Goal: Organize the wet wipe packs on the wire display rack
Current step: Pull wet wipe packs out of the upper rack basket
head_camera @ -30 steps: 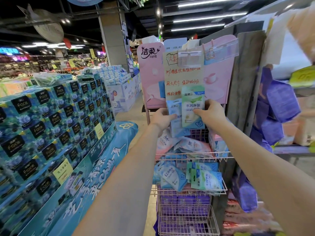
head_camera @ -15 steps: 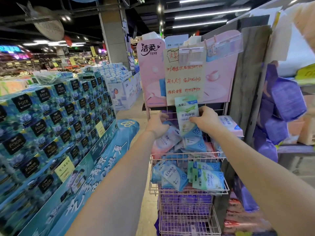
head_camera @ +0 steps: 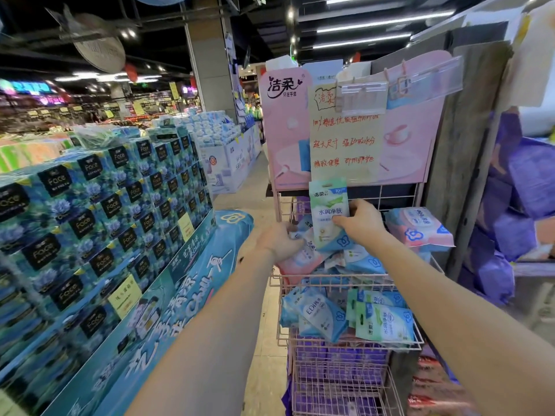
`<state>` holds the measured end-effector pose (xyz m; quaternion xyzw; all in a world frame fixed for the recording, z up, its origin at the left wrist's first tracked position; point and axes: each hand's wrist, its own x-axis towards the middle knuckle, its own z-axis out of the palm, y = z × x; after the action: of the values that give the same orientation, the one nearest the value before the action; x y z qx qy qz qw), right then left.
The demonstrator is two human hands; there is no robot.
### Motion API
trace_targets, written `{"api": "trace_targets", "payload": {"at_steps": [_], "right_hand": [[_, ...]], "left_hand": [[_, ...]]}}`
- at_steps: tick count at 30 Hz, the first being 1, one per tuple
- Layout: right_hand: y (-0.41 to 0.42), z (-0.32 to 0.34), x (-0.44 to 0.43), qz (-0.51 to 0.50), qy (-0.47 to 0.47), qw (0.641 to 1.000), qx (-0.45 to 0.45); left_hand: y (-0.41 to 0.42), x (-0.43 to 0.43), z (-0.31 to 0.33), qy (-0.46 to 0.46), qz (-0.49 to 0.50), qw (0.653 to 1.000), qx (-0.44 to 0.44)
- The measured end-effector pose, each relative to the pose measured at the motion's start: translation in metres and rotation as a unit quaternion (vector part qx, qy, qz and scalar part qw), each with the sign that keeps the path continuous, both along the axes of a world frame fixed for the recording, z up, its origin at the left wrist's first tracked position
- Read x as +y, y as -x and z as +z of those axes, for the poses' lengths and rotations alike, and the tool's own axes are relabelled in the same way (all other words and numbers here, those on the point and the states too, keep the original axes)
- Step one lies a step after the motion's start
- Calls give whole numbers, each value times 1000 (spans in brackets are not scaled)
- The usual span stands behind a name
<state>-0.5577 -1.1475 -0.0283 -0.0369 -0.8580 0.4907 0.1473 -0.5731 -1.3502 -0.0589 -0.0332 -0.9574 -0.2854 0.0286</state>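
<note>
A pink wire display rack (head_camera: 330,279) stands ahead with tiers of wet wipe packs. My right hand (head_camera: 359,222) pinches a green-and-white wipe pack (head_camera: 329,210) upright above the top basket. My left hand (head_camera: 280,240) grips a pink-and-blue pack (head_camera: 303,256) lying in the same basket, at its left side. More blue packs (head_camera: 360,261) lie jumbled in that basket. The middle basket holds blue packs (head_camera: 318,313) and green packs (head_camera: 384,324).
A large pink pack (head_camera: 419,228) rests on the top basket's right edge. A pink sign board (head_camera: 288,133) with a handwritten note tops the rack. Stacked blue tissue boxes (head_camera: 90,223) fill the left. Purple packs (head_camera: 522,205) hang at right; purple packs (head_camera: 336,358) sit below.
Both hands have come down from in front of the sign to the top basket. The green pack has dropped with my right hand; my left hand now grips a pack lying in the basket.
</note>
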Motion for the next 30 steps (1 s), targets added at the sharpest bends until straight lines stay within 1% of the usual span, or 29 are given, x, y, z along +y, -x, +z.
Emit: {"api": "trace_targets", "payload": {"at_steps": [2, 4, 7, 9, 12, 15, 17, 19, 21, 22, 26, 28, 30], "right_hand": [[1, -4, 1, -6, 6, 1000, -2], [1, -5, 1, -7, 15, 1000, -5], [0, -5, 1, -2, 27, 1000, -4], [-2, -5, 1, 0, 32, 999, -1], [-3, -5, 2, -1, 54, 999, 7], [-4, -4, 2, 1, 89, 996, 12], [-5, -3, 3, 2, 94, 995, 19], [-6, -1, 5, 1, 94, 995, 25], [-6, 1, 7, -2, 99, 995, 28], [-6, 2, 8, -4, 105, 994, 29], [-8, 6, 11, 13, 128, 991, 31], [-9, 6, 11, 26, 124, 992, 27], [-9, 5, 13, 21, 99, 994, 29]], "left_hand": [[3, 5, -2, 54, -7, 998, 9], [3, 10, -2, 83, -8, 997, 3], [2, 13, 0, 104, -2, 995, 8], [0, 12, 3, 98, -5, 995, 21], [0, 6, 6, 24, -16, 999, 28], [1, -2, 9, -108, -37, 993, 27], [2, -8, 13, -171, -16, 984, 50], [2, -13, 17, -245, 3, 967, 68], [2, -17, 23, -334, 14, 940, 64], [3, -18, 26, -364, 17, 929, 60], [8, -14, 32, -410, 8, 911, 37], [12, -6, 29, -388, 3, 921, 37], [14, 8, 25, -359, 0, 933, 38]]}}
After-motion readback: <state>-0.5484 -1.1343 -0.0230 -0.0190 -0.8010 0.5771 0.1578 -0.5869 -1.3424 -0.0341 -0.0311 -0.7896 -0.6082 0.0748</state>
